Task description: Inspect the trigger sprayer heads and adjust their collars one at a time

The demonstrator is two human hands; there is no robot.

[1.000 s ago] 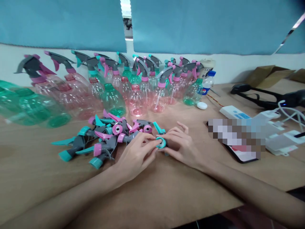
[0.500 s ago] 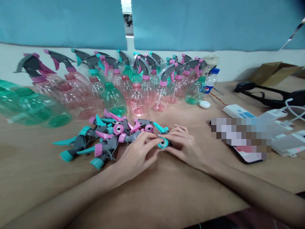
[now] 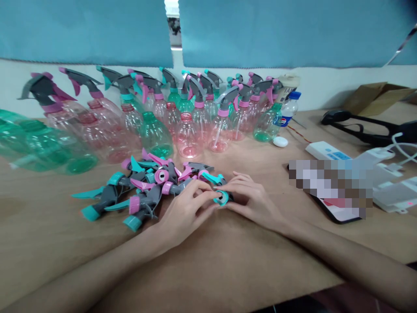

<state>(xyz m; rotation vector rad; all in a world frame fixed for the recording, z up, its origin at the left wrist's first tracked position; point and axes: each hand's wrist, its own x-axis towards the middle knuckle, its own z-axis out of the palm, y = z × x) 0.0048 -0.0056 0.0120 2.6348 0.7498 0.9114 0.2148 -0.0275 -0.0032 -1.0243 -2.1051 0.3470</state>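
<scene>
Teal-collared spray head (image 3: 224,200) sits between both grips: left grip (image 3: 187,204) pinching the collar edge, right grip (image 3: 256,198) closed round the body. Looks light, stiff plastic; smooth collar could slip, thin trigger (image 3: 213,178) just beyond the grips probably weakest. Best hold: body, right-grip side. Loose spray heads (image 3: 150,198) lie left of grips, on the surface (image 3: 208,261).

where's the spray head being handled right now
In the head view, the teal-collared spray head is between the left hand and right hand, just right of the spray-head pile.
</scene>
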